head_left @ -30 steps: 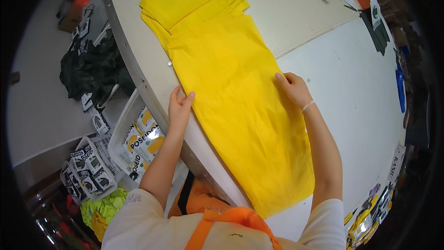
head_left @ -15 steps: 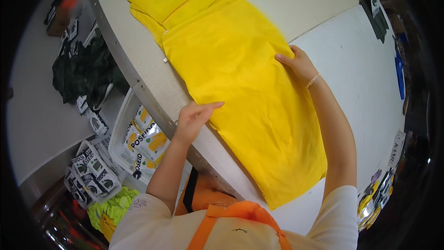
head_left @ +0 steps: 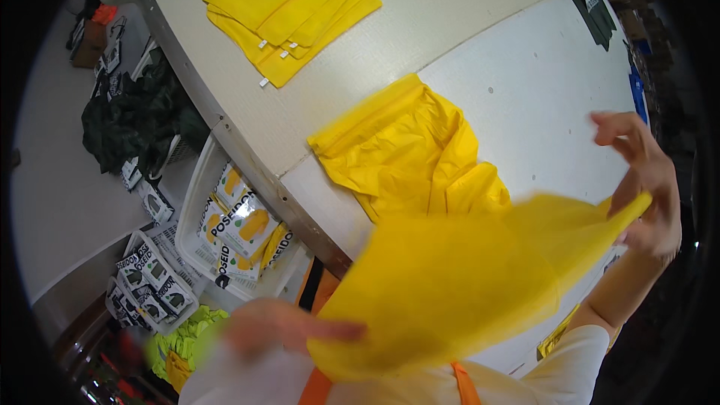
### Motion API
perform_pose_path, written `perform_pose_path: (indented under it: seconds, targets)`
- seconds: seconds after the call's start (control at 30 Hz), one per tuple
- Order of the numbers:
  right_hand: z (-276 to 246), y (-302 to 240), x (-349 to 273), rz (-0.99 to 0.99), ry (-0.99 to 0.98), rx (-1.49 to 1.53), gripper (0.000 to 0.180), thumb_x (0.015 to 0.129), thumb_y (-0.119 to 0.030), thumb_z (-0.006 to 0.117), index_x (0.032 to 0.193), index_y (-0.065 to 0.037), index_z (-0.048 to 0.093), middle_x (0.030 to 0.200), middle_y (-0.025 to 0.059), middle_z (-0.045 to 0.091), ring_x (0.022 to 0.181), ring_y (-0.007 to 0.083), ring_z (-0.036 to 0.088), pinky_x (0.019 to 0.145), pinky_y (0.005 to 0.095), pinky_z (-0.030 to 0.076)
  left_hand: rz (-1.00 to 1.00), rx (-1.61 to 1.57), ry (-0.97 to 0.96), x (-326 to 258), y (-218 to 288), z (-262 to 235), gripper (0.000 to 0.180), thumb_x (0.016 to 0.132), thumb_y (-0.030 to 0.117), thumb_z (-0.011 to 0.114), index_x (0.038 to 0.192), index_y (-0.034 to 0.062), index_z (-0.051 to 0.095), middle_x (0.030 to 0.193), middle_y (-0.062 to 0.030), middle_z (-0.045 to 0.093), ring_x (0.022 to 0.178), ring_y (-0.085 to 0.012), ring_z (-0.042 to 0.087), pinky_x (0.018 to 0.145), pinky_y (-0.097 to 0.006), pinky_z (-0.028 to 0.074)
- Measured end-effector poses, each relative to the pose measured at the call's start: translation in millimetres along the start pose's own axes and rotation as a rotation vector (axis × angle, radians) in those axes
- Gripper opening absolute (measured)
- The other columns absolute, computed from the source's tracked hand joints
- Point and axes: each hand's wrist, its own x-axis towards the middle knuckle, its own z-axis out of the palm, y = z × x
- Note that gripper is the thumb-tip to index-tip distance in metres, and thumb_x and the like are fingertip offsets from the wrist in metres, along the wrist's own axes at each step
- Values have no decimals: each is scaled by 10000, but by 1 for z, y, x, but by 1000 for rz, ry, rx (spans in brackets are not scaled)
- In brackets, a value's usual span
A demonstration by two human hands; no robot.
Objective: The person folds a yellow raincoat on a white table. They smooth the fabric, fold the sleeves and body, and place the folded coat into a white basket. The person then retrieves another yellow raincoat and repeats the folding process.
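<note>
Yellow garment [head_left: 450,277] spread between two hands

From here I see its near end raised before the person's chest, while what looks like its gathered far end rests on the desk [head_left: 525,90]. The right hand [head_left: 646,191] has its fingers gripping one corner, held out wide, probably to keep the cloth from bunching. The left hand [head_left: 281,328] sits at the opposite edge, too blurred to tell whether its fingers are closed. Beyond, folded yellow garments [head_left: 289,0] lie stacked, likely kept aside for working room.
</note>
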Motion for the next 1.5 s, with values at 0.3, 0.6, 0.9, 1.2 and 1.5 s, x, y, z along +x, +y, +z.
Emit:
perform_pose_path:
  seconds: [0.3,0.6,0.9,1.2,1.5]
  targets:
    - [179,167,88,949,168,415,657,735,-434,685,1159,49,551,1141,205,581,1081,264,546,949,334,399,-276,464,1322,6,-53,-100,658,809,247,689,1300,-11,334,1153,-119,555,1029,-183,538,856,-308,448]
    - [189,156,48,967,268,346,455,820,-395,628,829,59,654,730,132,639,686,182,595,680,289,473,-181,841,1378,2,-67,-119,233,900,173,575,742,2,590,657,8,562,610,-77,521,611,-218,437]
    - [193,172,62,847,507,386,706,827,-523,568,1272,14,456,1066,180,599,990,245,576,866,326,443,158,797,1345,18,-66,-138,295,886,88,579,1133,-28,467,1073,-129,596,946,-153,572,840,-243,436]
    - [204,195,77,894,349,654,519,825,-459,602,969,38,642,861,134,655,791,191,616,756,286,472,211,476,1401,32,-58,-141,147,928,162,525,923,15,529,965,-89,604,843,-117,567,753,-233,455]
    - [210,187,73,829,597,118,452,820,-408,621,1029,-8,620,972,141,645,890,232,609,782,333,477,218,697,1366,27,-48,-147,225,903,77,540,1100,22,446,1046,-138,598,933,-158,570,806,-263,457]
